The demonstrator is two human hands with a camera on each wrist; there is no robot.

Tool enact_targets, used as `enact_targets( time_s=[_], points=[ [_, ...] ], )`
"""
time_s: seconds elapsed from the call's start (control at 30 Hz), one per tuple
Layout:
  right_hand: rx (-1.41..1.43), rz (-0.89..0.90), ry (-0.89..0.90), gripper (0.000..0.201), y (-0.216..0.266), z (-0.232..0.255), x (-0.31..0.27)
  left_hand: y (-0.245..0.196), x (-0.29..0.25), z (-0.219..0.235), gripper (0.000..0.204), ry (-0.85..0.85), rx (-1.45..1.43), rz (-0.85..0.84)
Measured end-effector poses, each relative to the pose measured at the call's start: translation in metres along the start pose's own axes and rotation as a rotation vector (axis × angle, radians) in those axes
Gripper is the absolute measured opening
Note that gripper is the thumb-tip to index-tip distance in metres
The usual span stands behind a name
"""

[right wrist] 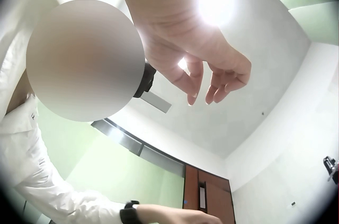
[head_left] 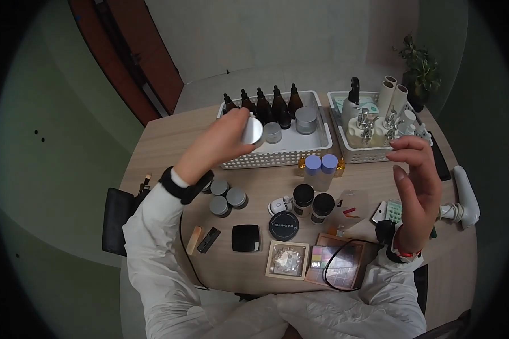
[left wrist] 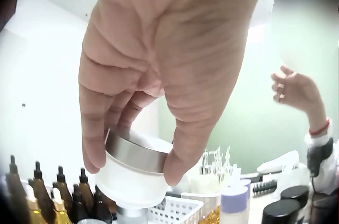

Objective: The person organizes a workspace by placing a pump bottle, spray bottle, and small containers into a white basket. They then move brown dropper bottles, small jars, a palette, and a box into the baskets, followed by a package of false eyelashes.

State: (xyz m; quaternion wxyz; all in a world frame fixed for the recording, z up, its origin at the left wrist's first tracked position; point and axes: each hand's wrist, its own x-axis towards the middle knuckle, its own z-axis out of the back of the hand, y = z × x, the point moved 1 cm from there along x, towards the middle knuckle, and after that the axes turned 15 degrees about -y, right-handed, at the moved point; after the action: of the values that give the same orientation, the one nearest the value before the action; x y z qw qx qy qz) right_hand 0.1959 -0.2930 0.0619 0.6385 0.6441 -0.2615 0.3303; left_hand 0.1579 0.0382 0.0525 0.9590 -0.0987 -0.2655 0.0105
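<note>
My left hand point(head_left: 223, 140) grips a white cosmetic jar with a silver lid point(head_left: 253, 131) over the left part of a white basket point(head_left: 266, 160). In the left wrist view, thumb and fingers pinch the jar point(left wrist: 130, 184) at the lid's sides, its white body below. Inside the basket stand several brown dropper bottles point(head_left: 264, 107), a large silver-lidded jar point(head_left: 306, 121) and a smaller jar point(head_left: 273, 133). My right hand point(head_left: 418, 189) is raised above the right side of the table, fingers loosely bent, holding nothing. The right wrist view shows that hand point(right wrist: 185, 39) against the ceiling.
A second white basket point(head_left: 367, 155) holds pump bottles and rolls. Several small silver-lidded jars point(head_left: 237, 198) stand left on the table point(head_left: 169, 138). Purple-capped bottles point(head_left: 320, 175), black-lidded jars point(head_left: 323, 207), a black compact point(head_left: 246, 238) and a hair dryer point(head_left: 465, 195) are there too.
</note>
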Motion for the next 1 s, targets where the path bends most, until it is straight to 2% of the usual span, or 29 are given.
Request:
enact_targets(
  time_s=[0.17, 0.3, 0.37, 0.4, 0.6, 0.9, 1.0],
  points=[
    [0.021, -0.013, -0.049, 0.025, 0.003, 0.009, 0.002, -0.01, 0.062, -0.105, 0.049, 0.252, 0.019, -0.122],
    [0.064, -0.015, -0.085, 0.024, 0.005, 0.016, 0.002, 0.0, 0.083, -0.16, 0.05, 0.318, 0.089, -0.216],
    [0.066, -0.015, -0.101, 0.024, 0.005, 0.019, 0.003, -0.003, 0.084, -0.166, 0.05, 0.27, 0.288, -0.335],
    [0.073, -0.018, -0.108, 0.024, 0.005, 0.02, 0.004, -0.002, 0.086, -0.171, 0.05, 0.273, 0.291, -0.345],
    [0.054, -0.008, -0.107, 0.026, 0.006, 0.023, 0.005, 0.015, 0.092, -0.197, 0.05, 0.234, 0.37, -0.337],
    [0.049, 0.007, -0.089, 0.026, 0.004, 0.02, 0.005, 0.024, 0.093, -0.196, 0.053, 0.268, 0.452, -0.237],
    [0.043, 0.006, -0.085, 0.026, 0.004, 0.02, 0.005, 0.03, 0.093, -0.203, 0.057, 0.209, 0.431, -0.244]
  ],
)
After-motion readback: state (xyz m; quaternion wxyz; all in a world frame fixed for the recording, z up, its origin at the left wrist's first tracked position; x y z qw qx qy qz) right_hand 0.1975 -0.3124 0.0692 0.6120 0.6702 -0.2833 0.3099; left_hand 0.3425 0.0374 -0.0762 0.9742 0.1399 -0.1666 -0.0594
